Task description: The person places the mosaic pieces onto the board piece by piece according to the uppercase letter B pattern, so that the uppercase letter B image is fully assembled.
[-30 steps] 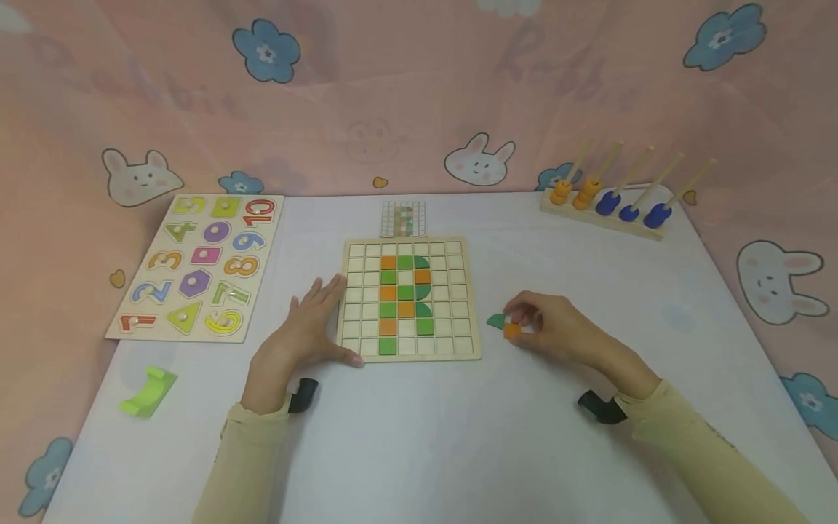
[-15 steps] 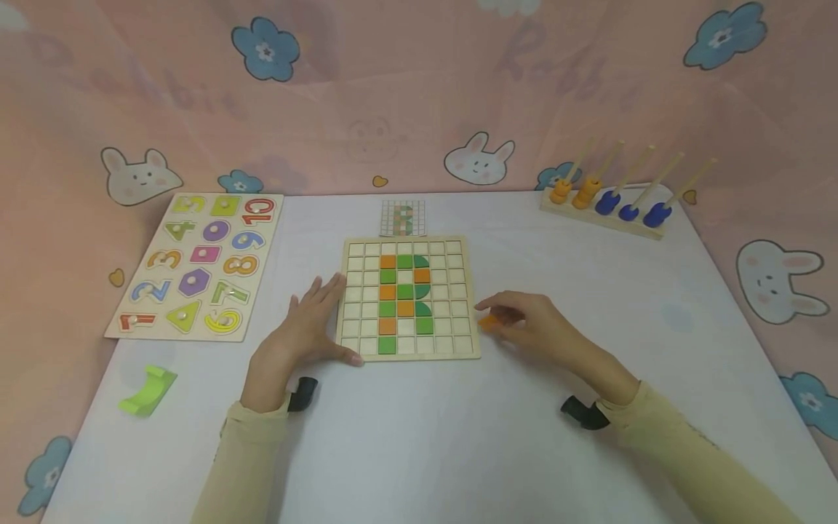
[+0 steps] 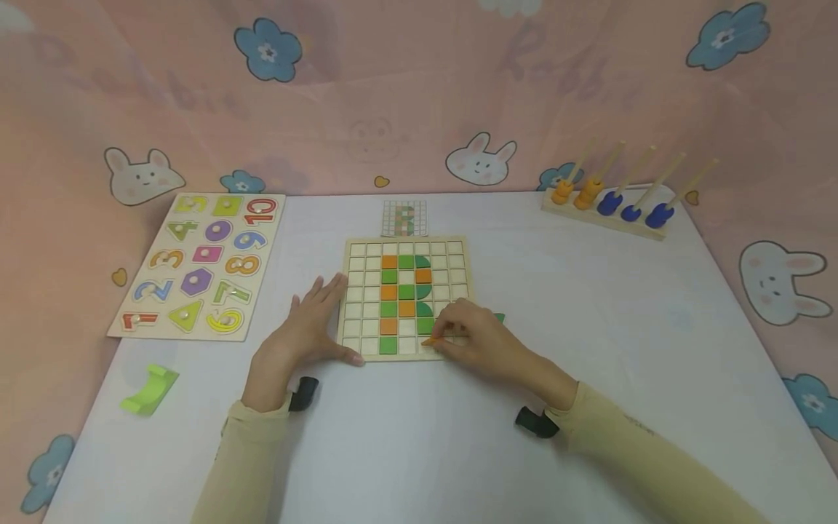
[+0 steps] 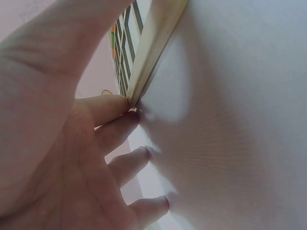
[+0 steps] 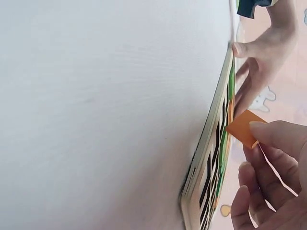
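Note:
My right hand [image 3: 481, 338] pinches an orange square tile [image 5: 246, 128] between thumb and fingertips, tilted, right over the bottom rows of the wooden grid board [image 3: 452, 353]. Green and orange tiles fill part of the grid, among them a green square tile [image 3: 425, 325] just above the held one. Fingers spread, my left hand [image 3: 297, 331] rests along the board's left edge, with the thumb at the lower left corner. In the left wrist view the left fingertips [image 4: 132, 117] meet the board's corner and the table. A green tile piece [image 3: 500, 317] shows partly behind my right hand.
A small pattern card [image 3: 404, 218] lies behind the board. To the left are a number puzzle board [image 3: 196, 269] and a light green curved block [image 3: 150, 391]. A bead-peg stand [image 3: 609, 211] stands at the back right, before a pink printed cloth [image 3: 393, 94].
My right hand has carried the orange tile leftward from the table to over the board's lower part. The green piece it was beside stays on the table. My left hand keeps its place.

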### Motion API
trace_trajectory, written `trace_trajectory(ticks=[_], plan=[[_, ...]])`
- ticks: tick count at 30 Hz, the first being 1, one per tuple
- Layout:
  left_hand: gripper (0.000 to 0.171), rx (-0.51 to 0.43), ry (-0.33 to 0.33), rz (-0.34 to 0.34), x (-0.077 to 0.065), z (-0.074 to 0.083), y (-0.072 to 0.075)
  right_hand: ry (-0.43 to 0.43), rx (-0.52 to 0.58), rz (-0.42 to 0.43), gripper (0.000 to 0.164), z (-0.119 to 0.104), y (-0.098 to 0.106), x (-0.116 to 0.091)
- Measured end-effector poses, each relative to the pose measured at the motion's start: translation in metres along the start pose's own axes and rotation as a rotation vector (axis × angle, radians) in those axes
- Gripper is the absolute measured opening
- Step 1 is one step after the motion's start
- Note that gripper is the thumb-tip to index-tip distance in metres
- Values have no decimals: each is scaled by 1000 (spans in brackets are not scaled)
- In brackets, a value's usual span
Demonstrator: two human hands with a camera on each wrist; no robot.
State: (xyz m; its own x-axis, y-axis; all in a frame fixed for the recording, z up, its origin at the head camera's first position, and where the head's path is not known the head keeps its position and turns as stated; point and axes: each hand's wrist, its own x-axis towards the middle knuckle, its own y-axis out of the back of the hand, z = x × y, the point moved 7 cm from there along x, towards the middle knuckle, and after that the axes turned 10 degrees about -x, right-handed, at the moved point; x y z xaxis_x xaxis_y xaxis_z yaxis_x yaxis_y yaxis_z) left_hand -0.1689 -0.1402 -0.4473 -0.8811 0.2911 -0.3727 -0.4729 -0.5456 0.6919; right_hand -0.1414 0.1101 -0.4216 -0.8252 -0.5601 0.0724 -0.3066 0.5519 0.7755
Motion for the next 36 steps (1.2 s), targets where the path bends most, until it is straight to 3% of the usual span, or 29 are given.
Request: trace_trajectory(ticks=[6, 17, 24, 36], plan=[[144, 4, 1, 1, 1, 0, 0, 2, 13, -24, 17, -7, -9, 9], [143, -1, 0, 1, 0, -1, 0, -124, -60, -23, 10, -7, -23, 21], [143, -2, 5, -1, -1, 0, 1, -136, -193, -15, 9, -12, -26, 27], [144, 8, 4, 2, 0, -1, 1, -196, -240, -51, 18, 0, -19, 27]])
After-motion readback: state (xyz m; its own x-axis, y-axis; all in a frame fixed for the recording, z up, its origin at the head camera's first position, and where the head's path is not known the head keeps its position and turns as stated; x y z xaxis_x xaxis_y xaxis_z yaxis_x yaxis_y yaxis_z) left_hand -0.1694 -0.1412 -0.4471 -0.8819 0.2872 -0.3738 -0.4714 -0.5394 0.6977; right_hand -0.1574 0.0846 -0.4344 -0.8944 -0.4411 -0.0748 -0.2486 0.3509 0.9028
